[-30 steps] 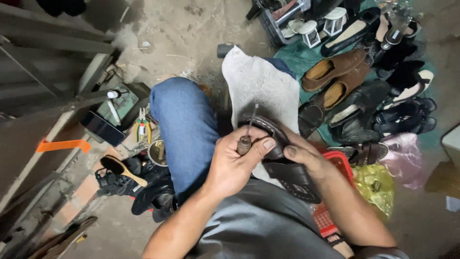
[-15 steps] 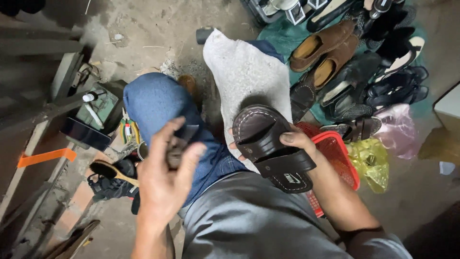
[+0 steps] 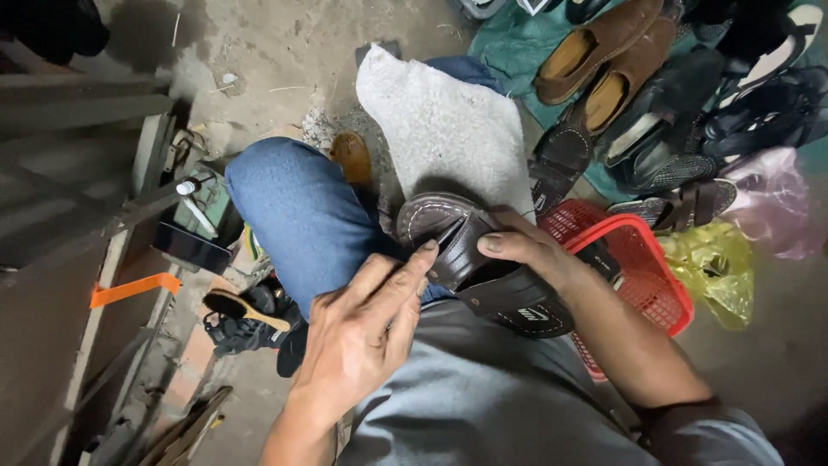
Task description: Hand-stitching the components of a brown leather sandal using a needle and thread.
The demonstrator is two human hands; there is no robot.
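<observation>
Grey trousers fill the near edge. Above them the left hand (image 3: 362, 332) lies open, fingertips touching a dark brown sandal (image 3: 483, 263) on the lap. Just right, the right hand (image 3: 530, 250) grips that sandal's strap. Farther right sits a red basket (image 3: 655, 276); beyond, a grey cloth (image 3: 440, 129) and tan shoes (image 3: 604, 60).

Two bare hands are showing: the left hand (image 3: 362, 332) and the right hand (image 3: 526, 248). One dark brown leather sandal with white stitching (image 3: 483, 263) is lying on the lap. Two tan suede loafers (image 3: 604, 65) are sitting as a pair on the teal cloth. One red plastic mesh basket (image 3: 642, 259), one crumpled yellow plastic bag (image 3: 711, 267), one pink plastic bag (image 3: 776, 203), one grey woolly cloth (image 3: 444, 129) and one wooden-handled shoe brush (image 3: 246, 309) are lying around.
</observation>
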